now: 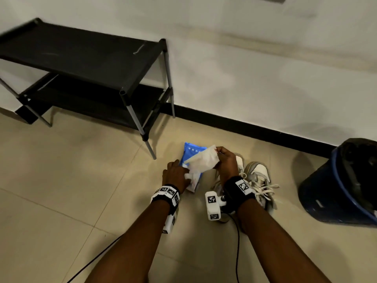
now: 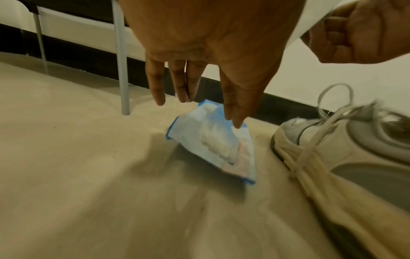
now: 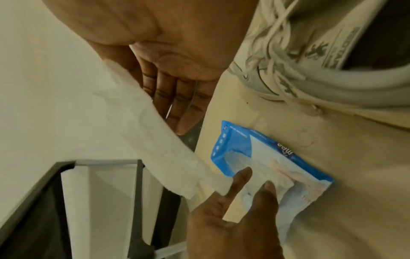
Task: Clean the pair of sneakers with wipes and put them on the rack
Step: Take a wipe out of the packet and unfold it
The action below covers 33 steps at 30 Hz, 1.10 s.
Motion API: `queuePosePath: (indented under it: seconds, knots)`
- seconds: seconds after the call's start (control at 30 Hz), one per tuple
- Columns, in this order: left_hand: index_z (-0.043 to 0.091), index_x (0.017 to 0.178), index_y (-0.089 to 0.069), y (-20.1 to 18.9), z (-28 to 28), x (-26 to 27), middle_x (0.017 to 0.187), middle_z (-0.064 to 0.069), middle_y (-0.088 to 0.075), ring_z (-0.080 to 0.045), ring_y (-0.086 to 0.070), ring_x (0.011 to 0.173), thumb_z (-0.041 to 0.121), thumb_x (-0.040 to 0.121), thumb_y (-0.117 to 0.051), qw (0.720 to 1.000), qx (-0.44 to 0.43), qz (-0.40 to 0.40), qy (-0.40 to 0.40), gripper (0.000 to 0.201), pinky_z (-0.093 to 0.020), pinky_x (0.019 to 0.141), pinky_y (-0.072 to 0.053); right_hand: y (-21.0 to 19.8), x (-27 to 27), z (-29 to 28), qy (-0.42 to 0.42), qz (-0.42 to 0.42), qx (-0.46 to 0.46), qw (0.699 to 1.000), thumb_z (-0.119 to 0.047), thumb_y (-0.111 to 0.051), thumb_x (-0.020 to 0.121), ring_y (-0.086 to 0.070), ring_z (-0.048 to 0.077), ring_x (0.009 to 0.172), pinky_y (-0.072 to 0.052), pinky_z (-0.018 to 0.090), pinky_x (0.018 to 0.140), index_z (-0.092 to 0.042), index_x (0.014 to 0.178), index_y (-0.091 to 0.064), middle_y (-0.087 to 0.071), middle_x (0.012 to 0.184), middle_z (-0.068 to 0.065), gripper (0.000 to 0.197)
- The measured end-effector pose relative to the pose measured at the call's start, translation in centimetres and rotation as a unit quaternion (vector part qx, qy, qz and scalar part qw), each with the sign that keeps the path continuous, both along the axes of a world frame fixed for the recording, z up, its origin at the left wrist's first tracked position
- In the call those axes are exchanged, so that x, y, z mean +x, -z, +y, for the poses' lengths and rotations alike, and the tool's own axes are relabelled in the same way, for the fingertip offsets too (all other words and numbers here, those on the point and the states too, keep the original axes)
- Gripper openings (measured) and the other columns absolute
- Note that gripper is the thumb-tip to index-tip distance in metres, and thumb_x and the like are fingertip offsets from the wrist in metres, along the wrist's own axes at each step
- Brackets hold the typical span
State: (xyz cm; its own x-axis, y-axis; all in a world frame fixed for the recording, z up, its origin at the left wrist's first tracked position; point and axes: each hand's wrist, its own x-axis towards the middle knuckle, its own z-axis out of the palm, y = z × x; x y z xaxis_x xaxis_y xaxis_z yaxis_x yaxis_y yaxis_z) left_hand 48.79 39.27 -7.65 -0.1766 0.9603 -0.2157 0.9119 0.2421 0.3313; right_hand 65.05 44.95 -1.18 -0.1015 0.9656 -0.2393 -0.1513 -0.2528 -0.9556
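Black fabric rack (image 1: 85, 64) stands left against the wall. Left hand (image 1: 175, 176), fingers straight, presses the blue wipes pack (image 3: 261, 157) on the floor; right hand (image 1: 226, 162) pinches a white wipe (image 1: 203, 161). Sneakers (image 1: 257, 176) sit right; only the head view shows the blue bin (image 1: 344, 184).

Bare floor (image 1: 61, 180) lies open to the left of the wipes pack (image 1: 190, 158), and both shelves of the rack (image 1: 85, 64) stand open from the front. The rack's front leg (image 1: 150, 148) stands near the pack. To the right the sneakers (image 1: 259, 180) sit just beside the pack, the tipped blue bin (image 1: 330, 190) beyond them, the wall (image 1: 244, 68) behind
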Motion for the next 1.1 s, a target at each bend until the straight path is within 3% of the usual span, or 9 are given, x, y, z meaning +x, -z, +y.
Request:
queuePosePath:
  seconds: [0.17, 0.27, 0.33, 0.47, 0.67, 0.77, 0.87, 0.97, 1.1]
  knots:
    - [0.02, 0.102, -0.075, -1.0, -0.4, 0.6, 0.123, -0.005, -0.065, -0.029, -0.055, 0.117, 0.021, 0.084, -0.052, 0.978, 0.065, -0.148, -0.128, 0.029, -0.037, 0.095, -0.045, 1.3, 1.7, -1.8, 0.036, 0.044, -0.076, 0.995, -0.021, -0.055, 0.081, -0.055, 0.021, 0.066, -0.042, 0.029, 0.059, -0.014, 0.08, -0.065, -0.059, 0.075, 0.011, 0.012]
    - [0.016, 0.095, -0.076, -5.3, -1.1, 3.1, 0.107, -0.012, -0.073, -0.026, -0.067, 0.09, 0.033, 0.095, -0.044, 0.833, 0.037, -0.509, -0.215, 0.036, -0.037, 0.08, -0.055, -0.5, 3.6, -3.8, 0.028, 0.082, -0.12, 0.989, -0.036, -0.057, 0.073, -0.063, 0.03, 0.081, -0.047, 0.039, 0.076, -0.01, 0.094, -0.068, -0.067, 0.092, 0.017, 0.035]
    - [0.018, 0.089, -0.076, -9.1, -3.5, 6.3, 0.086, -0.007, -0.073, -0.02, -0.066, 0.073, 0.048, 0.1, -0.043, 0.783, -0.007, -0.594, -0.184, 0.046, -0.027, 0.063, -0.052, -3.2, 6.1, -6.6, 0.052, 0.085, -0.107, 0.989, -0.031, -0.059, 0.073, -0.065, 0.034, 0.085, -0.051, 0.041, 0.076, -0.001, 0.101, -0.067, -0.067, 0.099, 0.022, 0.043]
    - [0.015, 0.086, -0.077, -9.8, -6.8, 10.3, 0.086, -0.003, -0.076, -0.023, -0.069, 0.085, 0.046, 0.076, -0.079, 0.864, 0.02, -0.502, -0.041, 0.032, -0.037, 0.076, -0.054, -5.0, 9.8, -9.7, 0.094, -0.039, -0.074, 0.992, -0.028, -0.062, 0.064, -0.066, 0.042, 0.083, -0.054, 0.053, 0.076, -0.011, 0.079, -0.073, -0.07, 0.091, 0.022, 0.025]
    - [-0.003, 0.097, -0.073, -9.2, -10.8, 13.9, 0.087, -0.011, -0.074, -0.017, -0.066, 0.077, 0.022, 0.081, -0.081, 0.815, -0.001, -0.577, -0.049, 0.031, -0.028, 0.067, -0.053, -5.6, 14.6, -13.1, 0.15, -0.072, -0.097, 0.981, -0.005, -0.047, 0.089, -0.067, 0.037, 0.082, -0.056, 0.043, 0.068, 0.003, 0.096, -0.068, -0.068, 0.092, 0.023, 0.024]
    - [-0.007, 0.089, -0.07, -8.5, -11.4, 14.8, 0.081, -0.012, -0.071, -0.02, -0.062, 0.074, 0.026, 0.073, -0.084, 0.836, 0.0, -0.548, -0.028, 0.039, -0.033, 0.068, -0.049, -5.8, 15.9, -14.4, 0.134, -0.07, -0.127, 0.98, -0.042, -0.049, 0.095, -0.068, 0.04, 0.091, -0.055, 0.056, 0.082, -0.006, 0.094, -0.067, -0.07, 0.098, 0.023, 0.04]
    - [-0.008, 0.086, -0.07, -8.4, -11.6, 15.8, 0.071, -0.003, -0.068, -0.012, -0.059, 0.067, 0.015, 0.086, -0.075, 0.823, 0.022, -0.566, -0.05, 0.024, -0.024, 0.065, -0.047, -5.8, 17.1, -15.7, 0.088, -0.007, -0.163, 0.983, -0.072, -0.046, 0.083, -0.069, 0.033, 0.088, -0.057, 0.05, 0.081, -0.008, 0.104, -0.063, -0.073, 0.094, 0.016, 0.069]
    - [-0.011, 0.096, -0.069, -8.3, -11.5, 16.3, 0.068, 0.007, -0.072, -0.002, -0.063, 0.061, 0.004, 0.091, -0.067, 0.809, 0.034, -0.582, -0.073, 0.016, -0.018, 0.06, -0.049, -4.8, 17.4, -17.2, 0.069, 0.021, -0.163, 0.984, -0.037, -0.072, 0.082, -0.069, 0.026, 0.077, -0.057, 0.036, 0.067, 0.002, 0.108, -0.064, -0.072, 0.089, 0.013, 0.048]
    - [-0.01, 0.095, -0.07, -8.4, -11.3, 16.8, 0.068, 0.003, -0.072, -0.005, -0.064, 0.06, 0.01, 0.092, -0.067, 0.798, 0.033, -0.595, -0.087, 0.021, -0.02, 0.058, -0.049, -3.1, 16.9, -17.7, 0.112, 0.022, -0.142, 0.983, 0.002, -0.07, 0.078, -0.069, 0.031, 0.08, -0.058, 0.039, 0.071, 0.006, 0.115, -0.059, -0.068, 0.105, 0.027, 0.038]
